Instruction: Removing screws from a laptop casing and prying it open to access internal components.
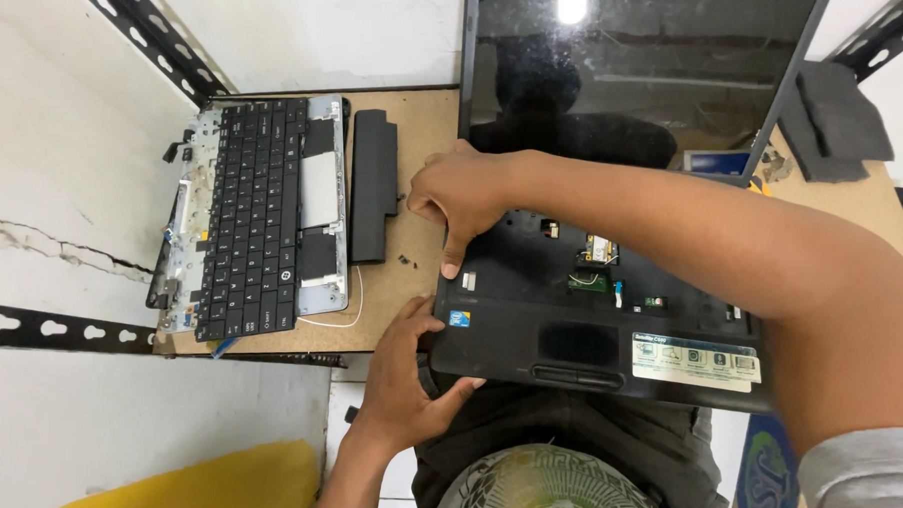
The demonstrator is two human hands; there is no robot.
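Observation:
A black laptop [534,326] lies open at the table's front edge, its keyboard taken out so the inner boards and cables show. My left hand [408,371] grips the laptop's front left corner from below. My right hand [456,194] reaches across the base and presses its fingers on the left edge of the open bay. The dark screen [645,67] stands upright behind my right arm. A removed black keyboard [255,216] rests on a silver frame at the left of the table. Beside it lies a long black battery [372,182].
The brown wooden table [407,115] holds a few tiny black screws [407,258] next to the battery. A white wire [349,313] curls by the keyboard. A dark grey cloth [839,115] lies at the right. Black slotted metal brackets [154,39] frame the white wall.

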